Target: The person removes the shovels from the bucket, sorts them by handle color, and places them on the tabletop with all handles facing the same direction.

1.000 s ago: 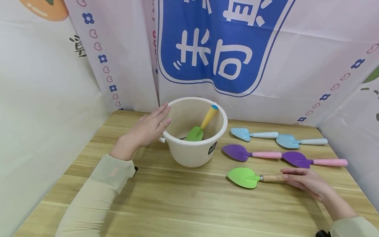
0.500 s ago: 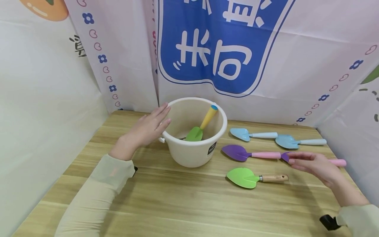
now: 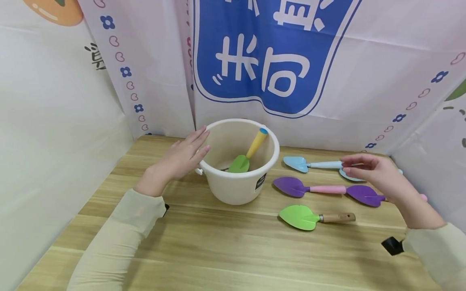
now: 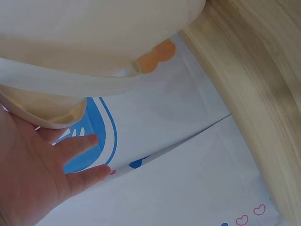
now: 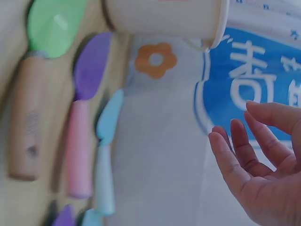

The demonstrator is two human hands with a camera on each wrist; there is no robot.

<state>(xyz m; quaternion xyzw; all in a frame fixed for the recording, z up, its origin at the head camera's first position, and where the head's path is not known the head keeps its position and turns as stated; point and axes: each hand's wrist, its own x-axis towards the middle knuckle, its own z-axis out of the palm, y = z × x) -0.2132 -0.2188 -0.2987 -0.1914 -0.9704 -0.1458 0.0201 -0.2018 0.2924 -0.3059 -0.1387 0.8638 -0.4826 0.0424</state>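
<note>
My left hand (image 3: 182,155) rests with extended fingers against the left rim of a white bucket (image 3: 234,190). Inside the bucket leans a green trowel with a yellow handle (image 3: 256,144). Over the right light-blue trowel (image 3: 350,174) hovers my right hand (image 3: 387,178), partly hiding it. Its fingers are loosely bent with nothing between them, as the right wrist view also shows. Another light-blue trowel (image 3: 296,163) lies to its left. Nearer lie two purple trowels with pink handles, the left one (image 3: 291,186) and the right one (image 3: 365,195), then a green trowel with a wooden handle (image 3: 300,218).
Everything stands on a wood-grain table (image 3: 204,250). A white printed cloth (image 3: 160,60) with a large blue emblem (image 3: 262,72) hangs behind it, and pale cloth walls close in the left and right sides.
My right hand has moved away from the wooden handle of the green trowel, back over the right purple trowel, to the right light-blue one. The left hand and the trowels stay in place.
</note>
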